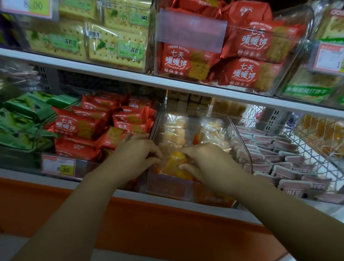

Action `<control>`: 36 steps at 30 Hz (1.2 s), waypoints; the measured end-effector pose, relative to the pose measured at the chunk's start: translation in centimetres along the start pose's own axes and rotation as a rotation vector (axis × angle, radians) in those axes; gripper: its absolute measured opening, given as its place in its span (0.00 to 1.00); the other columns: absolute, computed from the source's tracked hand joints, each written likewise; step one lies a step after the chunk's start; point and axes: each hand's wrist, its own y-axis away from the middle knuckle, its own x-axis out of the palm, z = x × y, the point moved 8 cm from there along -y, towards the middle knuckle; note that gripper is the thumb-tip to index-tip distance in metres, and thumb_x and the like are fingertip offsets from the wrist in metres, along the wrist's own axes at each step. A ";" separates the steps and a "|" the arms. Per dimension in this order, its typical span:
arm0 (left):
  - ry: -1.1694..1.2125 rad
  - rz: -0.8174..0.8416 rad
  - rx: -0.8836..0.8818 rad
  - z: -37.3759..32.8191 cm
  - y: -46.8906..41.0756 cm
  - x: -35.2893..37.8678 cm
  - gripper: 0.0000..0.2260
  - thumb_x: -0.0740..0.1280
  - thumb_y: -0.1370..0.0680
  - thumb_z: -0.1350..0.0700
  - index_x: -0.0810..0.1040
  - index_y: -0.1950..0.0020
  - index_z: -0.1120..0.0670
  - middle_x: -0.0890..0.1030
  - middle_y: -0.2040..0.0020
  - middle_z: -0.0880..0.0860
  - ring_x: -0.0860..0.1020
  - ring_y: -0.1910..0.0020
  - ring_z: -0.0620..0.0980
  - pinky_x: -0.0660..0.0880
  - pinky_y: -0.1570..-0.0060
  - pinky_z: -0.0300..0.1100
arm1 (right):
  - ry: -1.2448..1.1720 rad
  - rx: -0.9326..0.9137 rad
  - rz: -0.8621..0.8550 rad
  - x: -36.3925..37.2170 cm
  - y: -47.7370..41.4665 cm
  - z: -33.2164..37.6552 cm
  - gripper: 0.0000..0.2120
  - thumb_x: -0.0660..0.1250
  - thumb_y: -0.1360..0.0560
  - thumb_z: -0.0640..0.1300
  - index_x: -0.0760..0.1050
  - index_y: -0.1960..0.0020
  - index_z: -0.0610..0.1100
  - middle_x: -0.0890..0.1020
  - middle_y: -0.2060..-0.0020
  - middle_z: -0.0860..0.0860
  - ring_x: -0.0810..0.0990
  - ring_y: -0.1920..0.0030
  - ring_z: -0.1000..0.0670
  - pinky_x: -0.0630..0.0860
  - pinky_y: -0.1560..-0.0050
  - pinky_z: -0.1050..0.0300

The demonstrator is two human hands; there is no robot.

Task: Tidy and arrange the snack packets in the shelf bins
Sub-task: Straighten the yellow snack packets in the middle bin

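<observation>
Two bare forearms reach up from the bottom edge toward the lower shelf. The left hand and right hand meet over the front of a clear bin, fingers of both curled closed around one yellow-orange packet. Further packets lie behind it in that bin. Red packets fill the bin to the left.

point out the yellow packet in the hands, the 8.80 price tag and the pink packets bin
yellow packet [175,163], head view, middle of its wrapper
8.80 price tag [58,167], head view, centre of the label
pink packets bin [238,135], head view, clear left wall
</observation>
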 end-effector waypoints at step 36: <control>0.006 0.121 0.229 -10.1 -4.6 6.5 0.06 0.69 0.25 0.53 0.83 0.50 0.47 0.82 0.50 0.45 0.78 0.50 0.46 0.72 0.49 0.41 | 0.399 0.181 0.211 -1.3 6.9 -7.1 0.18 0.62 0.24 0.46 0.68 0.34 0.49 0.72 0.39 0.51 0.76 0.43 0.44 0.72 0.47 0.52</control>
